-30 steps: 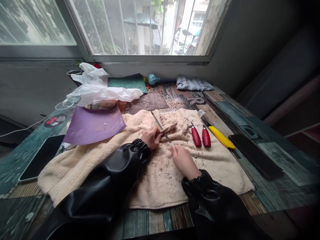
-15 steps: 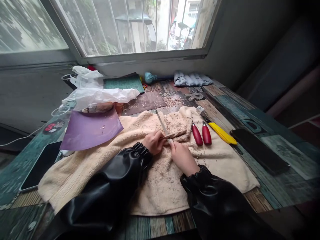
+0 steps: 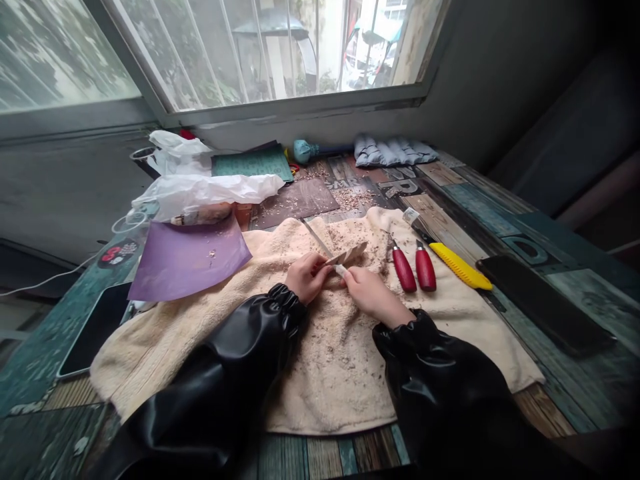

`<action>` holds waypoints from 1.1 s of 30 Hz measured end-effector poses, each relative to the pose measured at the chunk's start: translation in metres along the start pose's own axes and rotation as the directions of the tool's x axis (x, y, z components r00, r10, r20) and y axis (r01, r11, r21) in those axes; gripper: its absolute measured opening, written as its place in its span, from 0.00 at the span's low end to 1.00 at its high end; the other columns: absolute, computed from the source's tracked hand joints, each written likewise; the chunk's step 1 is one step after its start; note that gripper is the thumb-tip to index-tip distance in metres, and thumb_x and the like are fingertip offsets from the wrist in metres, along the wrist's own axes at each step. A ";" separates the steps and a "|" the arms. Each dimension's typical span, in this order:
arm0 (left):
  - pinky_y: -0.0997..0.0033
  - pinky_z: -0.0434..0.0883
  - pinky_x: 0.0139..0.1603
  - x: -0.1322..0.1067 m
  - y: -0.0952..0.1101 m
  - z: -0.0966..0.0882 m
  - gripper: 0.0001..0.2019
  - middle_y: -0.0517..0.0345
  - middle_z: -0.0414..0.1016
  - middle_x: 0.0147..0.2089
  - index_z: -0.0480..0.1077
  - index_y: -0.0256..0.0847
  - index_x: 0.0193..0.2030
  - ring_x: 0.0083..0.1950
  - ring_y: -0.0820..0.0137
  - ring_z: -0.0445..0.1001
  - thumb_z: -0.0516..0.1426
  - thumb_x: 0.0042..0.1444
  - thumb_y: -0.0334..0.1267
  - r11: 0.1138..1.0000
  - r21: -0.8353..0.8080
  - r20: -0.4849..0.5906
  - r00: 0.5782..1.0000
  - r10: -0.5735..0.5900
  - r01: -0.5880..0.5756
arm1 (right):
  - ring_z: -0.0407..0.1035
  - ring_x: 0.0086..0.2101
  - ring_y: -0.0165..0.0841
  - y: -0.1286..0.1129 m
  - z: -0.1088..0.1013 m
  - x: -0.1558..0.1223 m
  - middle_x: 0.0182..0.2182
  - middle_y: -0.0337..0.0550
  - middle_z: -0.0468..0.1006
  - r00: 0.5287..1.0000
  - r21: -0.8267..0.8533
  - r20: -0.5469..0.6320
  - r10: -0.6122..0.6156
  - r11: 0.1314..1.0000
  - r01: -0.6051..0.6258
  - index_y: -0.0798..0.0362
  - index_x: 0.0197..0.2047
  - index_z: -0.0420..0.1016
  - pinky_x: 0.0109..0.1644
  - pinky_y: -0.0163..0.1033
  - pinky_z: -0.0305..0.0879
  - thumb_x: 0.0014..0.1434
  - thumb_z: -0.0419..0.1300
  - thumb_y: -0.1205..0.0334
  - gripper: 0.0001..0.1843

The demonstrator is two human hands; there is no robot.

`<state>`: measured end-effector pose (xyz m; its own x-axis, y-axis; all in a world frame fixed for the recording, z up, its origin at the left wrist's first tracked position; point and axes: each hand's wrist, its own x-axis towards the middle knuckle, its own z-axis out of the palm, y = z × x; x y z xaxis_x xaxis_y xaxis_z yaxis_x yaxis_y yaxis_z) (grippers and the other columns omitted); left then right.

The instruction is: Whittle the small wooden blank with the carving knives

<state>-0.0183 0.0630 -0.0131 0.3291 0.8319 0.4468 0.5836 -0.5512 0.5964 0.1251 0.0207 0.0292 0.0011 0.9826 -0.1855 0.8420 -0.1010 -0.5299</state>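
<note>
My left hand [image 3: 306, 277] is closed, pinching a slim piece of carved wood [image 3: 351, 253] that points to the right with its tip raised. Close beside it, my right hand [image 3: 367, 290] is closed around the near end of a thin grey file [image 3: 316, 237]. The file slants away to the upper left, crossing at the wood. Something white [image 3: 341, 270] shows by the right thumb; whether it is a wrap or part of the tool I cannot tell. Both hands are over a beige towel [image 3: 325, 393] strewn with wood shavings.
Two red-handled carving knives [image 3: 404, 270] and a yellow-handled knife [image 3: 461, 267] lie to the right, beside a black phone-like slab [image 3: 545, 303]. Purple sheet [image 3: 190, 260], tablet [image 3: 95, 330] and white plastic bag [image 3: 210, 190] are left. Behind are a green mat [image 3: 253, 165] and grey padded bundle [image 3: 395, 152].
The wood piece has tipped up at its right end and rotated in the left hand. The file now slants more to the left. The view has shifted slightly.
</note>
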 end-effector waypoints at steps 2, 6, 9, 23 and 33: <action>0.77 0.68 0.29 0.000 0.000 0.000 0.07 0.59 0.69 0.28 0.65 0.38 0.31 0.28 0.75 0.68 0.53 0.51 0.41 1.000 -0.016 0.002 1.000 0.011 -0.011 | 0.65 0.30 0.31 0.000 0.000 0.001 0.30 0.48 0.74 1.000 0.010 0.002 0.009 1.000 -0.009 0.57 0.31 0.69 0.32 0.32 0.52 0.58 0.42 0.63 0.16; 0.77 0.68 0.28 0.001 0.000 -0.001 0.07 0.58 0.68 0.28 0.66 0.38 0.31 0.28 0.76 0.68 0.54 0.50 0.40 0.999 0.011 -0.006 0.999 0.042 -0.042 | 0.65 0.30 0.31 0.000 0.006 -0.002 0.30 0.48 0.74 0.999 0.006 -0.048 0.025 1.000 -0.024 0.57 0.31 0.69 0.30 0.32 0.51 0.58 0.42 0.63 0.16; 0.77 0.68 0.29 0.000 0.000 -0.001 0.06 0.58 0.68 0.28 0.65 0.38 0.30 0.28 0.75 0.68 0.54 0.49 0.39 0.997 0.028 -0.012 0.998 0.067 -0.067 | 0.65 0.29 0.30 0.000 0.012 -0.006 0.29 0.47 0.74 0.995 -0.005 -0.095 0.009 1.000 -0.010 0.57 0.32 0.69 0.29 0.32 0.49 0.58 0.42 0.62 0.16; 0.79 0.66 0.25 0.000 0.010 -0.005 0.09 0.60 0.68 0.22 0.66 0.37 0.28 0.23 0.77 0.66 0.54 0.49 0.42 0.996 -0.066 -0.029 0.998 -0.059 0.057 | 0.64 0.24 0.30 -0.007 0.028 -0.014 0.24 0.44 0.73 0.961 -0.168 -0.277 0.022 0.983 -0.070 0.54 0.36 0.67 0.25 0.33 0.44 0.60 0.41 0.58 0.16; 0.78 0.62 0.25 0.000 0.014 -0.008 0.12 0.60 0.68 0.21 0.68 0.37 0.29 0.22 0.76 0.65 0.51 0.52 0.44 0.996 0.022 -0.008 0.996 -0.084 0.084 | 0.65 0.23 0.30 -0.010 0.032 -0.012 0.25 0.43 0.74 0.944 -0.208 -0.330 -0.020 0.977 -0.052 0.54 0.36 0.66 0.24 0.34 0.42 0.60 0.40 0.60 0.15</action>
<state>-0.0157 0.0551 0.0005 0.2727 0.8748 0.4005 0.6251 -0.4775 0.6174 0.0991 0.0054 0.0104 0.1620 0.9807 0.1090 0.9347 -0.1171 -0.3355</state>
